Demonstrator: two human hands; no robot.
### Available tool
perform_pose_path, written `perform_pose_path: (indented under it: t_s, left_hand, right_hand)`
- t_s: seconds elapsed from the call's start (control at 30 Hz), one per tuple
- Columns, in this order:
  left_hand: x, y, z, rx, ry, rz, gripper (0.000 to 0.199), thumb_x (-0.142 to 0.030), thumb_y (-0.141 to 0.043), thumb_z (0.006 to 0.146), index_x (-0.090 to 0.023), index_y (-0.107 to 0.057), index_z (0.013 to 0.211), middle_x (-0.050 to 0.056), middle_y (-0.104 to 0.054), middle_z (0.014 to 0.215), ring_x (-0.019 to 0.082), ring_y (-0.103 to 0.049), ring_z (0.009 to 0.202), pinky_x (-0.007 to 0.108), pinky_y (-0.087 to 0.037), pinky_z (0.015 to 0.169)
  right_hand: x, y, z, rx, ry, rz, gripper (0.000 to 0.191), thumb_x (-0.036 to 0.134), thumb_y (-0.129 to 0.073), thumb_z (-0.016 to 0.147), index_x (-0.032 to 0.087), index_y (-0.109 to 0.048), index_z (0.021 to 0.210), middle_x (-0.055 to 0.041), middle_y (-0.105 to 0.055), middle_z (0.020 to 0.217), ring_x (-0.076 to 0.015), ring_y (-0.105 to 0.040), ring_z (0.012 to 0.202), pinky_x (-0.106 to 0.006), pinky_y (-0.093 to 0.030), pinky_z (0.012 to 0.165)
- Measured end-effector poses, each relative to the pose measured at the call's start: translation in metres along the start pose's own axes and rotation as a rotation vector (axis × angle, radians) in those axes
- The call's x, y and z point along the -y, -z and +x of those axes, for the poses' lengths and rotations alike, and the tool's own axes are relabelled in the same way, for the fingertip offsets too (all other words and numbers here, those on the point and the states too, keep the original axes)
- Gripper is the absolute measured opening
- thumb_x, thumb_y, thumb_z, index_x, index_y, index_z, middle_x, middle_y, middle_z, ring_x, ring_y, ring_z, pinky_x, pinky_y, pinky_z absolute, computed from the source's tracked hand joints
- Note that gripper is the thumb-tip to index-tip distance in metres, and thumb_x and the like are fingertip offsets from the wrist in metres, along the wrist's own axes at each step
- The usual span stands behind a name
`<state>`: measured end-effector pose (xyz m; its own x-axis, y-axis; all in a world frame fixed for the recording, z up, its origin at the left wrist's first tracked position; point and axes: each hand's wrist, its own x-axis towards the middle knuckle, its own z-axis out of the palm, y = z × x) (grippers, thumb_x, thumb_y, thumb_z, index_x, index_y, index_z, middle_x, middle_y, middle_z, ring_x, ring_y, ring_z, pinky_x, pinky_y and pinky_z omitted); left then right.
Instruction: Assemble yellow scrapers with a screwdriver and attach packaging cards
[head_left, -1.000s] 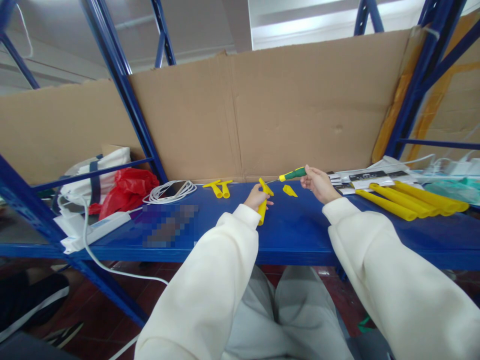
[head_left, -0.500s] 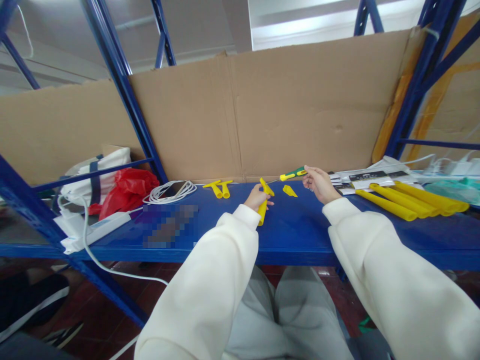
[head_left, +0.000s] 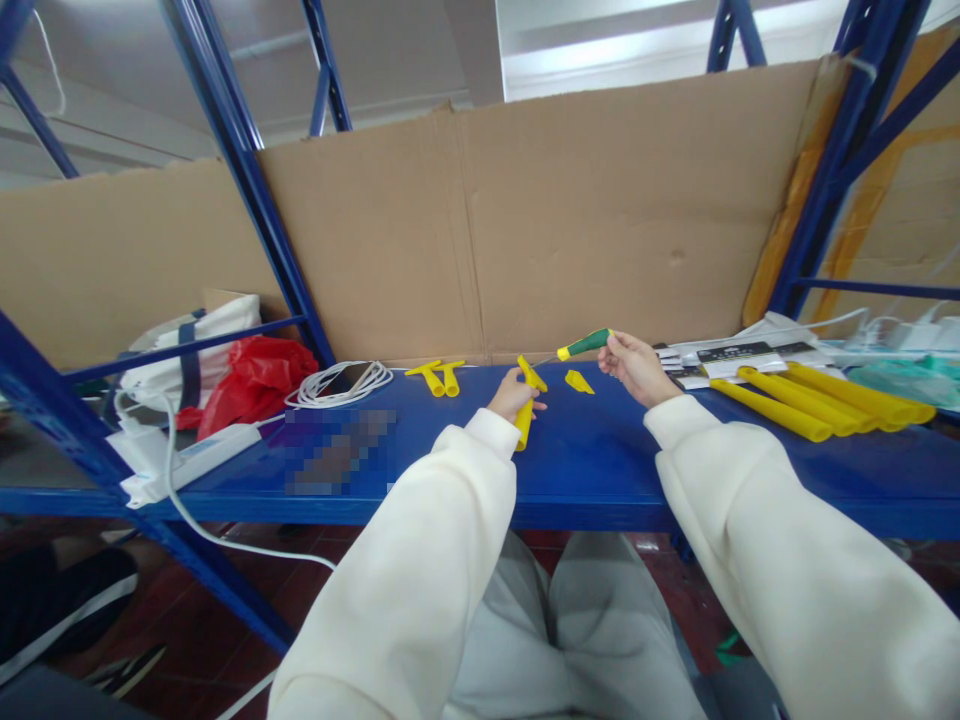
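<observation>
The left hand has its fingers closed around a yellow T, held over the desk. The right hand pinches the back end of a screwdriver between its fingers. The thin rod points to the top of the T; I cannot tell if the tip is inside.

Half a second ago, yellow showed along the middle of the handle. Now that part looks green, so it has turned. The left hand and T look the same.

A yellow bit lies near, between the hands. Two more Ts lie to the left, and yellow tubes to the right. The left hand hides part of the T.
</observation>
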<state>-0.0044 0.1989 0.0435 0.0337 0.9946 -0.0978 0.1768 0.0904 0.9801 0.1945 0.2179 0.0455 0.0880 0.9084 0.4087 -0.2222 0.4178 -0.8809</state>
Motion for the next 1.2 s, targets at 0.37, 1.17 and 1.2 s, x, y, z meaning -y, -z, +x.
perform_pose_path:
  t_s: [0.37,1.17,1.2]
  left_hand:
    - [-0.0005,-0.0018,-0.0008,0.018,-0.016,-0.005,0.059,-0.003,-0.055,0.084,-0.021,-0.040,0.138,0.011,-0.069,0.116,0.011,-0.068,0.060,0.014,-0.039,0.037]
    - [-0.0008,-0.0010,-0.0014,-0.002,-0.023,-0.016,0.061,0.000,-0.054,0.084,-0.021,-0.040,0.140,0.010,-0.069,0.117,0.012,-0.068,0.063,0.016,-0.040,0.040]
    - [-0.0007,-0.0010,-0.0013,0.000,-0.027,-0.016,0.061,0.000,-0.055,0.084,-0.021,-0.040,0.139,0.010,-0.069,0.116,0.012,-0.069,0.062,0.016,-0.041,0.041]
  right_hand:
    - [-0.0079,0.0047,0.0063,-0.162,-0.016,-0.070,0.037,0.043,-0.084,0.069,0.021,-0.054,0.072,0.0063,-0.055,0.055,-0.0051,-0.047,0.043,-0.016,-0.037,0.039]
    - [-0.0020,0.0011,0.0017,-0.090,0.053,0.007,0.032,0.041,-0.084,0.070,0.020,-0.060,0.072,0.0056,-0.055,0.055,-0.0063,-0.048,0.047,-0.017,-0.040,0.042]
    - [-0.0024,0.0016,0.0025,-0.114,0.049,0.011,0.034,0.041,-0.085,0.069,0.020,-0.059,0.071,0.0053,-0.055,0.056,-0.0060,-0.048,0.047,-0.017,-0.039,0.041]
